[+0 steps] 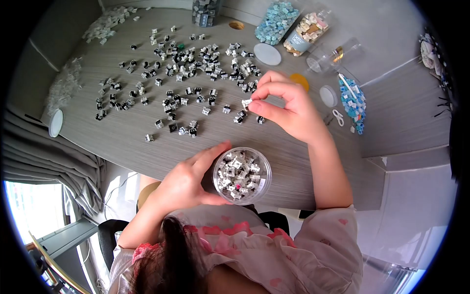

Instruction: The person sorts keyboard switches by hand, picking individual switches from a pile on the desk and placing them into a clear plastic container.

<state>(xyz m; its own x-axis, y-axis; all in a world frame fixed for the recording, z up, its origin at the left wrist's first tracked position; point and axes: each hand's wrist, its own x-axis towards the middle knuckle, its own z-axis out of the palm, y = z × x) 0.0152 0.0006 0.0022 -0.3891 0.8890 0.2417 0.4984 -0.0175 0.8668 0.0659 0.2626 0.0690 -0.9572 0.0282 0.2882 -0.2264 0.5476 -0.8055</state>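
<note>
My right hand (289, 104) pinches a white keyboard switch (246, 104) between thumb and fingertips, a little above the desk. My left hand (188, 176) is curved around the left side of a clear round jar (267, 169) at the desk's near edge. Inside the jar lie many white switches (237, 171), with a small pink spot among them. Black-and-white keyboard switches (196, 61) are scattered over the desk in front of my hands. A few more switches (240, 117) lie just below my right fingertips.
Blue pieces fill a tipped jar (276, 22) at the back, beside a jar of cream pieces (307, 33). White lids (267, 54), a clear empty container (342, 54), a pile of blue pieces (353, 100) and white-handled scissors (338, 117) lie right. Clear pieces (66, 83) are heaped left.
</note>
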